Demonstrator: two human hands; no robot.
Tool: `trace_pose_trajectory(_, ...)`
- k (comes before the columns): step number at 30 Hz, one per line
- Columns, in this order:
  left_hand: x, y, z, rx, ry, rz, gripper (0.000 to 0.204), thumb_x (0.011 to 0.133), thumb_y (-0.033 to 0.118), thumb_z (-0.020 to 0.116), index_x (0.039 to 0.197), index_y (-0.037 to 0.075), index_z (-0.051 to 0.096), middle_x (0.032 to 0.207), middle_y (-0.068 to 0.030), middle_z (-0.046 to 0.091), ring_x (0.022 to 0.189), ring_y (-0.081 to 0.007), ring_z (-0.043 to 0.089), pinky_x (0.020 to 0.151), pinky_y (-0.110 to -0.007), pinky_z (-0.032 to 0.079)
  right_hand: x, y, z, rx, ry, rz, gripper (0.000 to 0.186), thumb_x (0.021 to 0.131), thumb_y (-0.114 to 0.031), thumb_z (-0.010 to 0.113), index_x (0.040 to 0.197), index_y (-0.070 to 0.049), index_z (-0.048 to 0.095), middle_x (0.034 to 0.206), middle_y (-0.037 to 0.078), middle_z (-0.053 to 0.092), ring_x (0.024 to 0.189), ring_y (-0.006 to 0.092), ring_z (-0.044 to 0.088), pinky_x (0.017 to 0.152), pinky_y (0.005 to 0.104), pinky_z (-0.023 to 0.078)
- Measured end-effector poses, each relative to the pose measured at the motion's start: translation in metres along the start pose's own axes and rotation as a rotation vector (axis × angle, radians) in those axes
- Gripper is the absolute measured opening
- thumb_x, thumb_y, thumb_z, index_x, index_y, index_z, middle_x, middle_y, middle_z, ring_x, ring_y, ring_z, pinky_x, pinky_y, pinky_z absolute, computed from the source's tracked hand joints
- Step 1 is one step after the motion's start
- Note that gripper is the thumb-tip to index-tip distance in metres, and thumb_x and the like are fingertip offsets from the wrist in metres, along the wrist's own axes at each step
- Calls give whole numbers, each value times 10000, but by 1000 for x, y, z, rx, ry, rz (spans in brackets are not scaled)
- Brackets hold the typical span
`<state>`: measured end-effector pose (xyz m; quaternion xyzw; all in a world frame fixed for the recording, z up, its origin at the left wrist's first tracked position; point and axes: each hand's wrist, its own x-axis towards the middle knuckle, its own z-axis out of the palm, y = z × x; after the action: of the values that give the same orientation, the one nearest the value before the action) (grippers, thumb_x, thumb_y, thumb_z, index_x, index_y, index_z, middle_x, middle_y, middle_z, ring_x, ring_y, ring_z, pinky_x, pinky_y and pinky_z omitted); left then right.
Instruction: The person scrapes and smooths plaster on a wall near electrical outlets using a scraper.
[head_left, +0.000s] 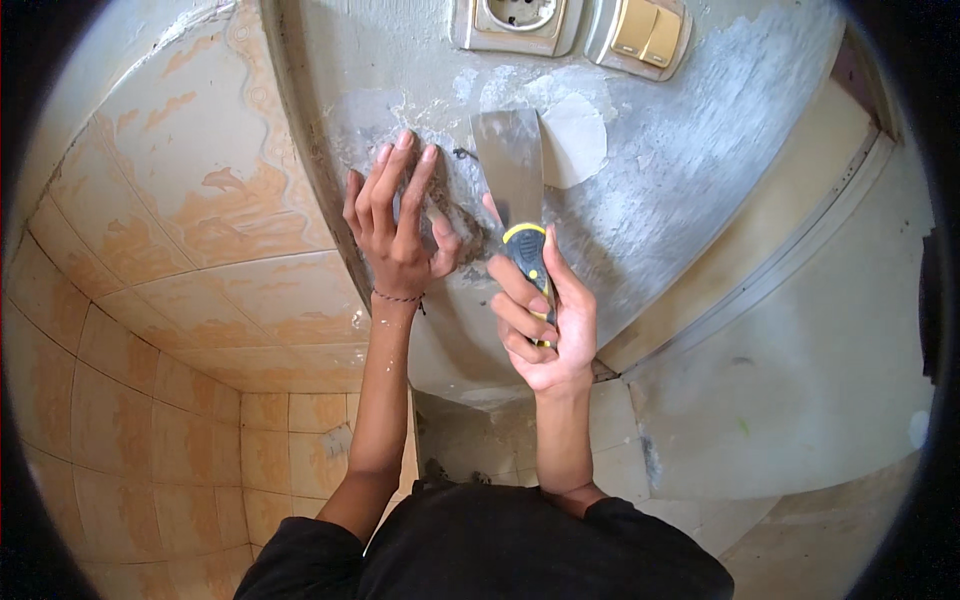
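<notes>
My right hand point(548, 315) is wrapped round the black and yellow handle of a putty knife point(508, 165). Its wide metal blade points up the grey wall point(640, 190), with the tip beside a smooth pale patch point(577, 140). Whether the blade touches the wall I cannot tell. My left hand point(398, 215) rests on the wall to the left, fingers spread and holding nothing. Between the two hands lies a rough, chipped area point(462, 225), partly hidden by the left thumb. A short dark piece point(463, 154) sticks out of the wall near the left fingertips.
Above the hands, a socket point(517, 14) and a double light switch point(648, 32) are mounted on the wall. Orange and white tiles point(190, 190) cover the left side past a wall edge. To the right stands a pale door frame point(750, 270).
</notes>
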<state>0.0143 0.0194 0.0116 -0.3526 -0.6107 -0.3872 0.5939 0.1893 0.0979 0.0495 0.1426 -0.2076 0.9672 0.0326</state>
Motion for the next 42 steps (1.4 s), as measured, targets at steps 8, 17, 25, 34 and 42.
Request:
trace_pose_trajectory(8, 1, 2, 2, 4, -13, 4, 560, 860, 325, 450, 1338, 118, 654, 1430, -100, 580, 1345, -244, 511, 1181, -448, 256, -2, -7, 1, -61, -9, 8, 580, 1097, -452, 351, 1567, -122, 266, 680, -29, 323, 461, 28, 242, 299, 163, 184)
trace_pose_trajectory(17, 0, 1, 2, 9, -16, 13, 562, 862, 324, 447, 1341, 114, 651, 1435, -104, 574, 1341, -253, 515, 1172, -454, 271, -5, -6, -5, -90, 20, -3, 573, 1095, -458, 355, 1546, -107, 309, 685, -29, 328, 465, 29, 247, 310, 165, 184)
trace_pose_trajectory(25, 0, 3, -3, -6, -59, 10, 517, 913, 288, 446, 1348, 77, 630, 1434, -149, 564, 1363, -318, 487, 1167, -498, 280, -3, -6, -5, -53, 7, 20, 583, 1094, -465, 355, 1559, -118, 294, 680, -31, 324, 461, 26, 243, 311, 167, 176)
trace_pose_trajectory(34, 0, 2, 1, 9, -25, 4, 562, 850, 308, 455, 1338, 111, 654, 1424, -106, 583, 1341, -252, 516, 1174, -451, 272, -3, -9, -3, -25, -30, 37, 595, 1094, -467, 349, 1576, -131, 254, 678, -30, 322, 459, 27, 238, 304, 165, 180)
trace_pose_trajectory(42, -1, 2, -1, -1, -66, 6, 532, 888, 292, 457, 1343, 81, 633, 1433, -149, 566, 1361, -321, 489, 1163, -498, 286, -4, -8, -5, -62, 6, 22, 592, 1095, -465, 346, 1574, -125, 268, 679, -34, 323, 461, 25, 237, 304, 162, 184)
